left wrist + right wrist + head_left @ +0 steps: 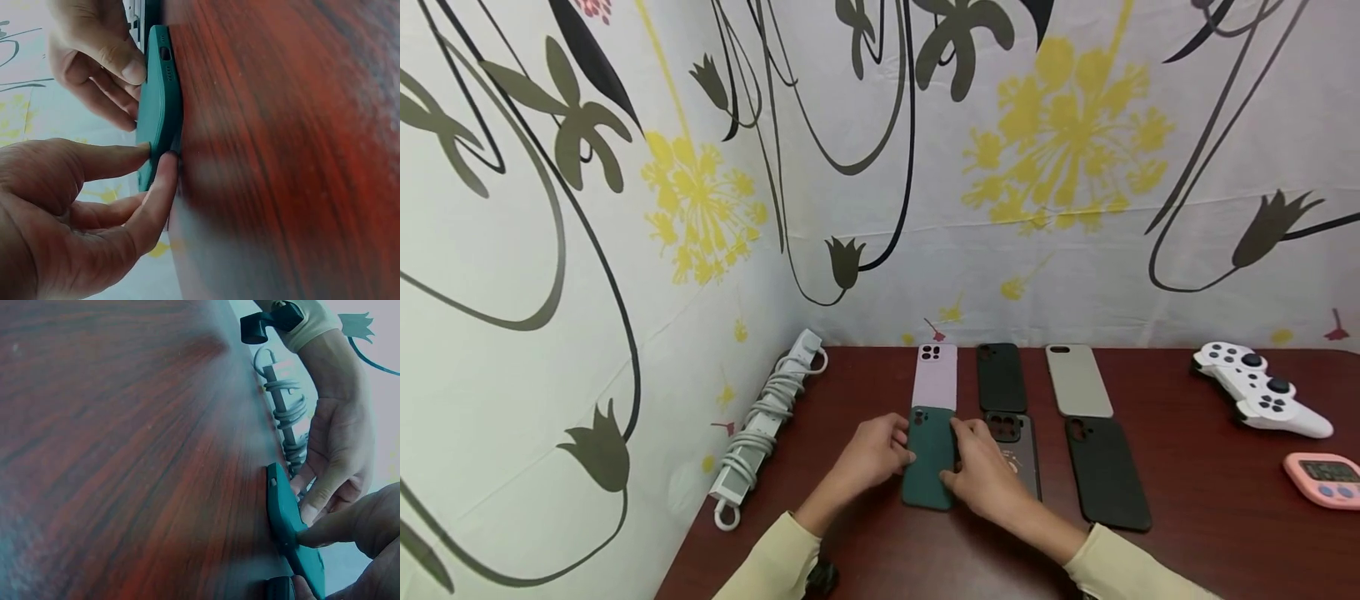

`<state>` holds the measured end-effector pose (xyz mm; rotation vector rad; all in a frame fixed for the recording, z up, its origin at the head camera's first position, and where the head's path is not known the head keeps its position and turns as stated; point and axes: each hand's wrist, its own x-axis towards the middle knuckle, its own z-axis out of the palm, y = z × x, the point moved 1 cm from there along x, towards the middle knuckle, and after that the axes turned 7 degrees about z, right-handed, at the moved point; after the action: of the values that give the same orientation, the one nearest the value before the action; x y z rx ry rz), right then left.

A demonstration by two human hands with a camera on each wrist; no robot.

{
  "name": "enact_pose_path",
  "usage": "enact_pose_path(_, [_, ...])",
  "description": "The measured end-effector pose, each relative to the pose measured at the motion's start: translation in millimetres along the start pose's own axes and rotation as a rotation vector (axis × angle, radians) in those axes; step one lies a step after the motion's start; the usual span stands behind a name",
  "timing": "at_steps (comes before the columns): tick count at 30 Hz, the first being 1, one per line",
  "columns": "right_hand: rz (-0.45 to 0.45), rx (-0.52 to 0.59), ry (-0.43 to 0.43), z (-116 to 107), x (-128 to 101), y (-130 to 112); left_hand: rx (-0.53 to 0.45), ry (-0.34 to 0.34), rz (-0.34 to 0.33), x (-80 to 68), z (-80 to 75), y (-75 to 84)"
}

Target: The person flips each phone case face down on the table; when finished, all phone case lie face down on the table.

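A dark green phone case (931, 460) lies back up on the table, its camera cutout at the far end. My left hand (872, 451) pinches its left edge; the left wrist view shows the thumb on the back and a fingertip at the side (165, 164). On the opposite edge my right hand (987, 468) grips it with thumb and forefinger. A lilac phone case (936, 379) sits directly behind the green one. Just right of it lies a grey, dark-framed case (1019, 457), partly hidden by my right hand.
Other cases, black (1002, 379), beige (1078, 382) and dark (1107, 475), form two rows. A cord-wrapped power strip (766, 417) lies along the left wall. At the right are a white game controller (1262, 392) and a pink timer (1326, 481). Patterned cloth (880, 208) backs the table.
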<state>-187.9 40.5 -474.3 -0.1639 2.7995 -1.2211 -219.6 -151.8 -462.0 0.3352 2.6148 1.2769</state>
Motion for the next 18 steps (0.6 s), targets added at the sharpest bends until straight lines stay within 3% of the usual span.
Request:
enact_pose_path(8, [0.016, -0.042, -0.032, -1.9, -1.1, -2.1, 0.104, 0.013, 0.026, 1.9, 2.4, -1.0])
enact_pose_path(18, [-0.024, -0.122, -0.022, -6.9, -2.9, 1.5, 0.143, -0.002, 0.057, 2.4, 4.4, 4.3])
